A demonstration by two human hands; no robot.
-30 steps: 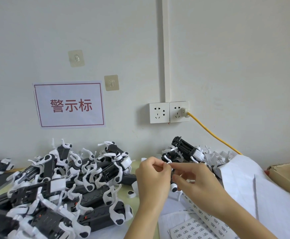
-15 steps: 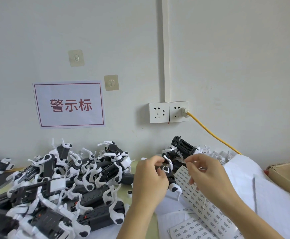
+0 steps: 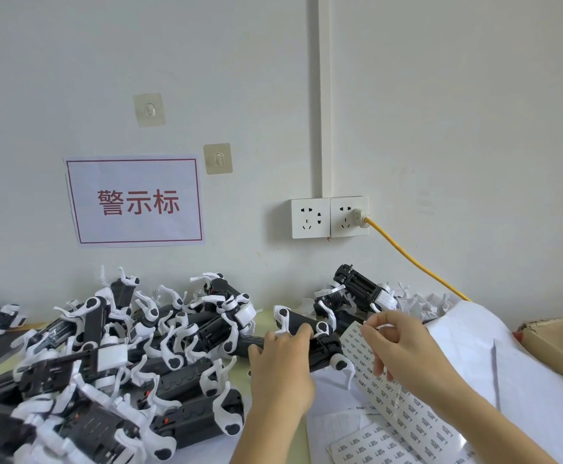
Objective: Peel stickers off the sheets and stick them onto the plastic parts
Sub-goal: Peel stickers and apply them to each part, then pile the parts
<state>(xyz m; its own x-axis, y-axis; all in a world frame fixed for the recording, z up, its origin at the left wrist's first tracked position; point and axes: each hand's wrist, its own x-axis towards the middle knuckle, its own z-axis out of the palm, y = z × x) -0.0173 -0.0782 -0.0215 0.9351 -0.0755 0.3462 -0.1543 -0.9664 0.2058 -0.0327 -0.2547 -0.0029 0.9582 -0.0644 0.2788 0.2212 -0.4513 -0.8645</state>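
My left hand (image 3: 282, 358) grips a black and white plastic part (image 3: 320, 346) at the middle of the table. My right hand (image 3: 404, 349) is just right of it, thumb and forefinger pinched together at the top corner of a curled sticker sheet (image 3: 397, 400). Whether a peeled sticker sits between those fingertips is too small to tell. A second sticker sheet (image 3: 370, 447) lies flat below it.
A big heap of black and white parts (image 3: 106, 370) fills the left side. More parts (image 3: 357, 293) lean at the wall under the sockets (image 3: 328, 217). A yellow cable (image 3: 414, 262) runs down right. White paper (image 3: 508, 373) and a cardboard box (image 3: 561, 339) lie at the right.
My hands were together on the part a second ago. My right hand has since drawn away to the right, up to the sheet's top corner, and my left hand has lowered the part.
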